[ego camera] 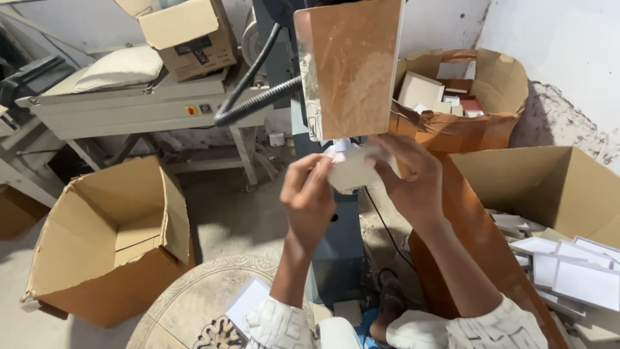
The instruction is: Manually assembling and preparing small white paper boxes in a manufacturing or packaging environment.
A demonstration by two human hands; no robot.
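White, small and flat, the cardboard piece (352,171) sits at the centre, just under a brown metal plate (352,68). Left hand (309,194) and right hand (407,181) pinch it with bent fingers. At 8 o'clock stands an open carton (110,239).

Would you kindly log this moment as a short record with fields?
Left hand: left hand grips the near edge of a small pale folded card piece.
Right hand: right hand holds the same piece from the far side.
Above hands: brown flat board, upright on the grey machine column.
Left of person: open empty cardboard box.
Right of person: open carton of white flat cards.
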